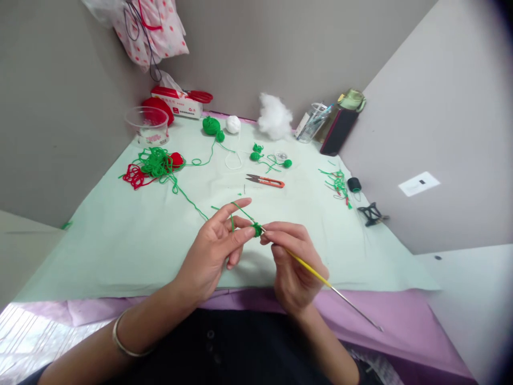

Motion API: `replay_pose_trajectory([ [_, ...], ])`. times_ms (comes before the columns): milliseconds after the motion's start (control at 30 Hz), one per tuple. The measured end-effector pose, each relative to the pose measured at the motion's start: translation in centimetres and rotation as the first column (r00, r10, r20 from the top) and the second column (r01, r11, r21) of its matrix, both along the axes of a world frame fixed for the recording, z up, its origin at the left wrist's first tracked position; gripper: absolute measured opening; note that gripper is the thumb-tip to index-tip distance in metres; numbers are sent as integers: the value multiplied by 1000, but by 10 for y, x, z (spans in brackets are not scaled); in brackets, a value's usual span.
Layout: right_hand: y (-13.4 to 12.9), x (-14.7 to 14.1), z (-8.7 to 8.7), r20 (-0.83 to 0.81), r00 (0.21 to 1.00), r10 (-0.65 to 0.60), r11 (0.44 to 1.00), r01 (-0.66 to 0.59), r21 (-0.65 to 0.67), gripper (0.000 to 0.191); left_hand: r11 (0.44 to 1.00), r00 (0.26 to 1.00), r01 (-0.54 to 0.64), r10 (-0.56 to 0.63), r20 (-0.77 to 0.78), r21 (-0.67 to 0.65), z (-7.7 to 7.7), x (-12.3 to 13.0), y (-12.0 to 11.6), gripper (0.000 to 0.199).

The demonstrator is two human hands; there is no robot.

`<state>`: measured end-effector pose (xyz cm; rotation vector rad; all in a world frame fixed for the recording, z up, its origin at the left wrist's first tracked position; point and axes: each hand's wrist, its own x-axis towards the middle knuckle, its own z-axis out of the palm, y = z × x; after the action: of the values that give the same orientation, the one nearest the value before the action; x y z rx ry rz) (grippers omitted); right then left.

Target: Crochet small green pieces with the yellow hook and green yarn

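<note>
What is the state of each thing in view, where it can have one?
Left hand: pinching the green crochet piece
Right hand: gripping the yellow-handled hook
Orange snips: lying flat
Tissue box: open, tissue sticking out
Clear tub: uncovered
Green yarn heap: loose, tangled
Larger green ball: wound
White stuffing: loose, fluffy

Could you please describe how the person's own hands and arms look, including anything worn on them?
The left hand and right hand wear no gloves. A slim, silver-coloured bangle circles the left forearm. Dark sleeves show at the lower edge.
</note>
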<state>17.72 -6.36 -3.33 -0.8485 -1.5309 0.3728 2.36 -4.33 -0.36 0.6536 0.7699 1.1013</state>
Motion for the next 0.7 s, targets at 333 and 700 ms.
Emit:
replay_pose_trajectory([
  [333, -1, -9, -11, 10, 994, -108, 994, 108, -14, 38, 1000, 1000, 20, -21, 11, 11, -7, 5, -1, 25],
  [700, -3, -9, -11, 18, 992, -125, 992, 125, 30, 43, 999, 999, -37, 37, 13, -31, 2, 4, 0, 69],
])
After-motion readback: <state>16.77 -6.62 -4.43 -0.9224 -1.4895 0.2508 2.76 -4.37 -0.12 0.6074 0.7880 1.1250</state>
